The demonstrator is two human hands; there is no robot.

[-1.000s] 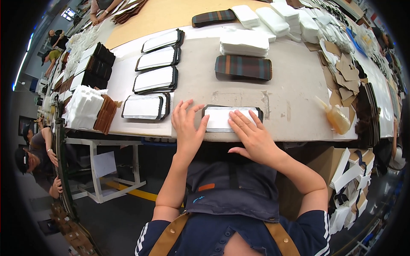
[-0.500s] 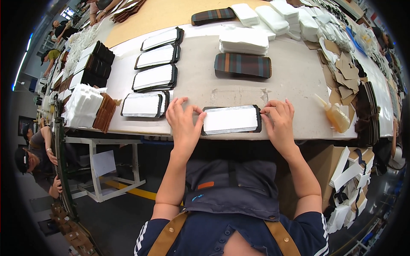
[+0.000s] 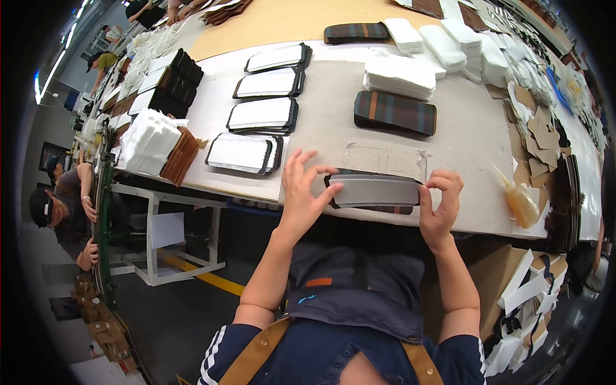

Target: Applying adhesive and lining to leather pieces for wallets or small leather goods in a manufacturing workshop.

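At the table's front edge, a dark-rimmed fabric panel with a pale backing (image 3: pixel 378 191) is raised and tilted between my hands. My right hand (image 3: pixel 441 204) pinches its right end between thumb and fingers. My left hand (image 3: pixel 301 189) has the left end between thumb and index finger, its other fingers spread. Under the panel, the edge of a dark plaid piece (image 3: pixel 403 210) shows on the table. Beyond my left hand lies a pile of white-backed, dark-rimmed panels (image 3: pixel 239 153). Farther ahead sits a stack of plaid fabric pieces (image 3: pixel 396 113).
White sheets (image 3: pixel 399 76) are stacked behind the plaid pieces. A glue bottle (image 3: pixel 523 206) stands at right, near cardboard scraps (image 3: pixel 545 141). White pads (image 3: pixel 151 141) and brown pieces (image 3: pixel 184 156) stand at the left edge. Another person (image 3: pixel 64 208) is at far left.
The panel has come up off the table and tilted, uncovering a plaid piece beneath. Both hands have closed on its ends. The whole view has shifted, moving the table's things rightward.
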